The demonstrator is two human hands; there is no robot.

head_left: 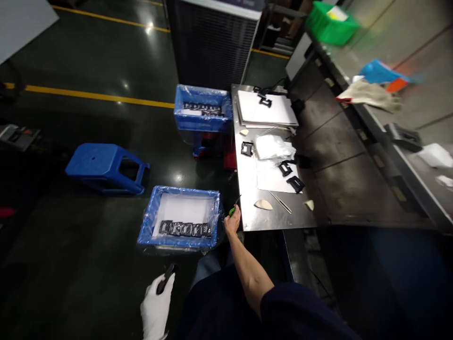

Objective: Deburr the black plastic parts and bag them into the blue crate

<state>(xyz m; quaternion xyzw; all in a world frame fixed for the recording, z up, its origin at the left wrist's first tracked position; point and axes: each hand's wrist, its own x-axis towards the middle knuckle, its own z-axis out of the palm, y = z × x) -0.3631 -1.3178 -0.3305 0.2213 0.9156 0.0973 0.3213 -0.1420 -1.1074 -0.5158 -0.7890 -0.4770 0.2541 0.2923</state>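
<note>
While white-gloved left grip point(155, 302) holds dark, elongated part point(166, 278), right grip point(232, 222) clasps green-handled, thin-tipped tool point(232, 211).

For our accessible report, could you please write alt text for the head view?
A white-gloved left hand holds a small black object, and a bare right hand grips a green-handled tool by a shiny metal table. To the left, a film-lined blue plastic bin holds a row of black parts.

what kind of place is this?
Probably a factory floor, at a manual workstation: a metal-topped bench with loose black parts, a plastic-lined blue bin holding a row of similar-looking pieces, and yellow lines marked on the dark floor.
</note>
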